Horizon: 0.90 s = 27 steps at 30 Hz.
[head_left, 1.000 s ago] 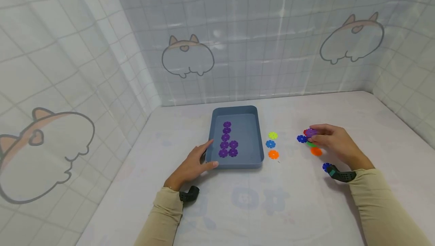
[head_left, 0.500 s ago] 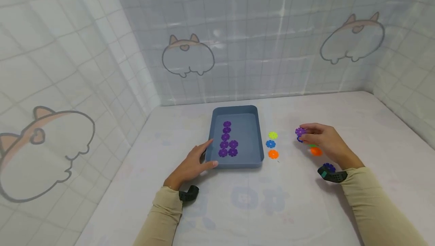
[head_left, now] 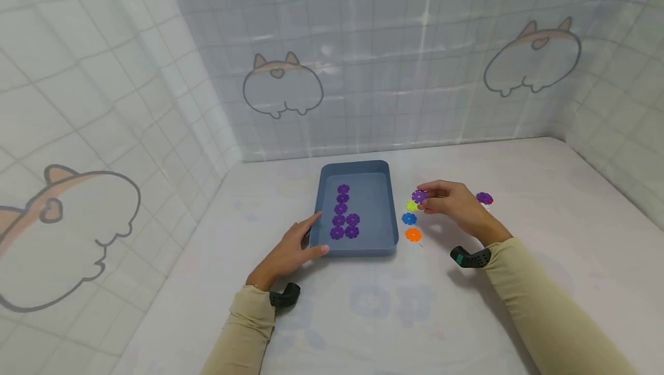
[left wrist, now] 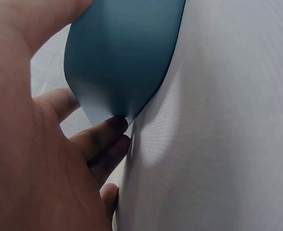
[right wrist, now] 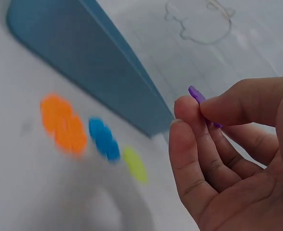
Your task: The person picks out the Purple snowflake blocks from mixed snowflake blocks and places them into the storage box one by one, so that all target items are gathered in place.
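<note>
In the head view my right hand (head_left: 461,208) pinches a purple snowflake disc (head_left: 418,196) between thumb and fingertips, above the table just right of the tray. The right wrist view shows that purple disc (right wrist: 194,93) nearly edge-on, partly hidden by the thumb. My left hand (head_left: 285,254) spans the near left corner of the blue-grey tray (head_left: 370,252), its thumb at the front rim and the other fingers along the left side. Relaxed fingertips (left wrist: 116,124) touch the outer wall in the left wrist view. Several purple snowflake discs (head_left: 340,208) lie inside the tray, grouped to the left.
Right of the tray, a yellow-green disc (head_left: 411,205), a blue disc (head_left: 409,219) and an orange disc (head_left: 413,234) form a column on the white cloth. Farther right lies another purple disc (head_left: 484,197) with red at its edge. Tiled-pattern sheets (head_left: 363,75) stand behind.
My right hand has carried the purple disc leftward from the loose pile toward the tray, and its forearm now covers most of that pile. The left hand stays at the tray's corner.
</note>
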### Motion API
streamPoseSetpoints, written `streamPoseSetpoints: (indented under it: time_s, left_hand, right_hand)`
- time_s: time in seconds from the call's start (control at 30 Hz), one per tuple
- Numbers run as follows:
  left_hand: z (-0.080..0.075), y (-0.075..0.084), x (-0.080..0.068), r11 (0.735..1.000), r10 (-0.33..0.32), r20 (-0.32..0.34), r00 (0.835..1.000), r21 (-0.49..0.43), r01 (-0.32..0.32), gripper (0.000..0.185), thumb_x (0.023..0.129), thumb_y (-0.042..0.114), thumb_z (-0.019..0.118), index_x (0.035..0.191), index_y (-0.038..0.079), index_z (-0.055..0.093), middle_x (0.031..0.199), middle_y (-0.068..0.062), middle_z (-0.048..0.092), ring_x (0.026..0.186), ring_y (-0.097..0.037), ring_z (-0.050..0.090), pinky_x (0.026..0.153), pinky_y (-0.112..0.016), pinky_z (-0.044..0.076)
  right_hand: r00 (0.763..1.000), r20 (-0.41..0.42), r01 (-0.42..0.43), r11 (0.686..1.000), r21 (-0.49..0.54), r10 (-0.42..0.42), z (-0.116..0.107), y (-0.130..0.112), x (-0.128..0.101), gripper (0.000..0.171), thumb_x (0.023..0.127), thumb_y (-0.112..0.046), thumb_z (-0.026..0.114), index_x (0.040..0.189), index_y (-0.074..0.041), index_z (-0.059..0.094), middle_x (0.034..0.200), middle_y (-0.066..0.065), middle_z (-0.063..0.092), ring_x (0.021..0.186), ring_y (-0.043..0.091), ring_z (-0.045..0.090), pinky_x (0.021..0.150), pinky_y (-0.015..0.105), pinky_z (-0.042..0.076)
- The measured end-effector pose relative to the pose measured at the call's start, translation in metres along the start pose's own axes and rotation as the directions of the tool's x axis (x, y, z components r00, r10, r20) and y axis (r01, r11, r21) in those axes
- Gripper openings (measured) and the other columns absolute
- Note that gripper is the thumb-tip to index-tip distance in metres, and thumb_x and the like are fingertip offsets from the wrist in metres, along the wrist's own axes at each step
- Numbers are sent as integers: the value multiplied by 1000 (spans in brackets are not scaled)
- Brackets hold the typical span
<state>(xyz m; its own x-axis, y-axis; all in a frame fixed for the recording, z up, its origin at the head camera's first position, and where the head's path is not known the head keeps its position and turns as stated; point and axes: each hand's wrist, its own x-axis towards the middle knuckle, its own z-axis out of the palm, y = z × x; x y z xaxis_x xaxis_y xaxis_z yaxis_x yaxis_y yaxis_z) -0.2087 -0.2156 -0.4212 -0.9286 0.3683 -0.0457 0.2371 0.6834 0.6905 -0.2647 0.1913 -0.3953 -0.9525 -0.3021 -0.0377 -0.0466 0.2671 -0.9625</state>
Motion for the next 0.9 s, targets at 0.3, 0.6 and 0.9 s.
streamPoseSetpoints:
  time_s: [0.3, 0.6, 0.9]
  left_hand:
    - [0, 0, 0, 1000, -3, -4, 1000, -2, 3, 86, 93, 56, 65, 162, 27, 23, 163, -9, 25, 150, -37, 16, 117, -62, 15]
    - [0, -1, 0, 1000, -10, -4, 1000, 8, 10, 85, 93, 56, 65, 162, 28, 22, 164, -9, 24, 151, -38, 10, 118, -62, 9]
    - [0, 0, -1, 1000, -12, -7, 1000, 5, 12, 86, 92, 57, 65, 162, 28, 23, 164, -8, 24, 151, -38, 11, 118, -62, 9]
  right_hand:
    - [996, 82, 17, 998, 63, -22, 34, -20, 30, 39, 99, -7, 61, 137, 1, 56, 119, 21, 65, 110, 41, 65, 96, 45, 52]
    - [986, 146, 57, 990, 127, -76, 55, -33, 49, 42, 99, 0, 60, 139, 7, 52, 123, 25, 59, 107, 34, 67, 95, 43, 53]
    - [987, 156, 41, 998, 56, -50, 67, -37, 63, 38, 97, -2, 64, 134, 3, 59, 115, 21, 63, 108, 42, 65, 91, 40, 55]
